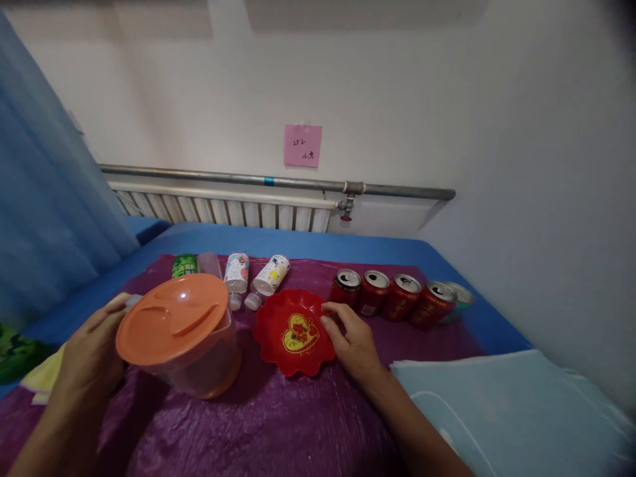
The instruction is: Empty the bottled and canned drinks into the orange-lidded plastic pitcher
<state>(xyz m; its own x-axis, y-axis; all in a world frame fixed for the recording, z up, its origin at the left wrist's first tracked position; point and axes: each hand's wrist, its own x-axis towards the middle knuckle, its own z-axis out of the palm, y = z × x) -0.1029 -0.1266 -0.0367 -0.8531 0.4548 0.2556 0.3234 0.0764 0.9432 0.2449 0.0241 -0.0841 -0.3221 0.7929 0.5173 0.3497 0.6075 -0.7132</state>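
A clear plastic pitcher (199, 371) with an orange lid (169, 324) tilts slightly above the purple plastic sheet. My left hand (97, 344) is closed at its left side, where the handle is mostly hidden by the fingers. To its right lies a red scalloped plate (278, 351) with a yellow heart and flower print in the middle. The thumb and fingers of my right hand (352, 341) pinch the plate's right rim. Just behind that hand stand several red drink cans (375, 291) in a row.
Two printed bottles (237, 273) lie behind the pitcher, beside a green can (185, 264). A yellow cloth (44, 377) is at the left, a folded light-blue cloth (501, 404) at the right. The purple sheet (238, 437) covers a blue surface; a radiator (238, 211) lines the wall.
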